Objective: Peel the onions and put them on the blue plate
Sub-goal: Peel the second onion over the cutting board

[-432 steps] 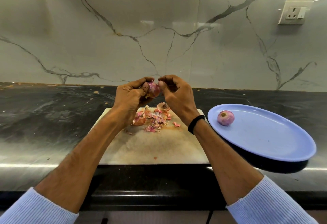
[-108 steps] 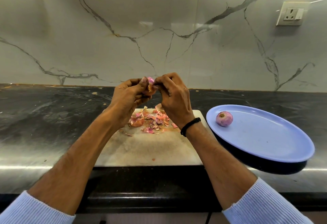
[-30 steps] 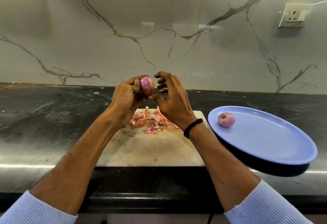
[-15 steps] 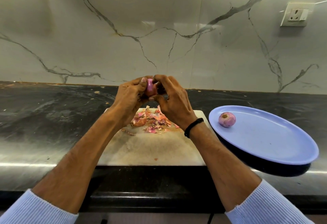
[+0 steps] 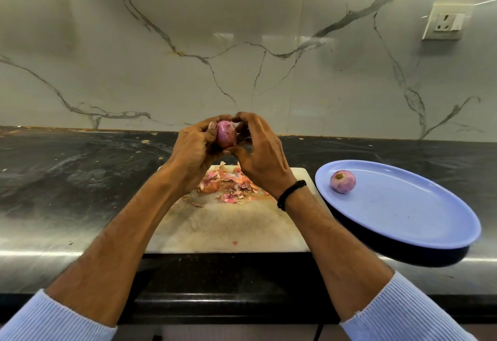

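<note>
A small pink onion [image 5: 226, 134] is held up above the far end of the white cutting board [image 5: 231, 230]. My left hand [image 5: 195, 152] grips it from the left with thumb and fingers curled round it. My right hand [image 5: 259, 156] curls round it from the right, fingertips on its top and thumb under it. A second peeled onion [image 5: 343, 181] lies on the far left part of the blue plate [image 5: 408, 214], to the right of the board. A heap of pink and orange onion skins [image 5: 231, 186] lies on the board under my hands.
The board and plate sit on a dark stone counter [image 5: 80, 179] backed by a marble wall. A wall socket [image 5: 445, 21] is at the upper right. The plate's near rim overhangs a dark base close to the counter's front edge.
A second ago my right hand's fingers were spread apart from the onion; they have closed back round it. The onion stays at the same height, now with more of its pink side showing.
</note>
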Motion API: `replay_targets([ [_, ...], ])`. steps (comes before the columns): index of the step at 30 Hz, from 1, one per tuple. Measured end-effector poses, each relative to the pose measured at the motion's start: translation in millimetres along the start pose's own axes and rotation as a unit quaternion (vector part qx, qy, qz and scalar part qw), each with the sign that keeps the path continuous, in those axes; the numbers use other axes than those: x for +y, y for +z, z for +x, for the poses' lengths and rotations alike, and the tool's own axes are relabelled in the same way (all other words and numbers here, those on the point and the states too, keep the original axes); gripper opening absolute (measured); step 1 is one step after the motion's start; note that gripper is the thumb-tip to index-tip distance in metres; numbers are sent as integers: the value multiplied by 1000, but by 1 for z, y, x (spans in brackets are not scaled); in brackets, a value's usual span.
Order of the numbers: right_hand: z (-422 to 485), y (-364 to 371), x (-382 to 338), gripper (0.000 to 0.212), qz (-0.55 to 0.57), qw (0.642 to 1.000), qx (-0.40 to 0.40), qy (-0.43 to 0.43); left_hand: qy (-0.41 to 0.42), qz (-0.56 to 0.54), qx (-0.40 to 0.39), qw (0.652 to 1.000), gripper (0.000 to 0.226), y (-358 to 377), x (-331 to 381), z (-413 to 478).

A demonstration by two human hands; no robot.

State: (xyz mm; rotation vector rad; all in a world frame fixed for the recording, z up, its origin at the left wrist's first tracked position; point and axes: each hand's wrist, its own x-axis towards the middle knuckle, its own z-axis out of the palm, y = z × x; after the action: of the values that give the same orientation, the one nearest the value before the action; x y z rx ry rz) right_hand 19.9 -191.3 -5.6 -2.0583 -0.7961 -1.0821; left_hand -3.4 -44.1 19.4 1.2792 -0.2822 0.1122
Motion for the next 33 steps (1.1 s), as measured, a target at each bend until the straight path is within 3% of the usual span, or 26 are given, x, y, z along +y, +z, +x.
replay_targets([
  [9,-2,1,1,21,-33,999,13,-14,5,-3,3,1000,33,-2,1,2],
  [17,0,-1,-3,43,17,1000,12,-5,16,-2,1,1000,30,0,1,0],
  [25,-1,-2,-1,38,-12,1000,4,-16,17,8,-4,1000,27,1,-1,0],
  [29,-2,0,-1,16,-35,999,19,-21,9,-7,6,1000,31,0,0,2],
  [33,0,1,-3,18,-6,1000,27,-5,8,-10,9,1000,32,-2,0,3],
])
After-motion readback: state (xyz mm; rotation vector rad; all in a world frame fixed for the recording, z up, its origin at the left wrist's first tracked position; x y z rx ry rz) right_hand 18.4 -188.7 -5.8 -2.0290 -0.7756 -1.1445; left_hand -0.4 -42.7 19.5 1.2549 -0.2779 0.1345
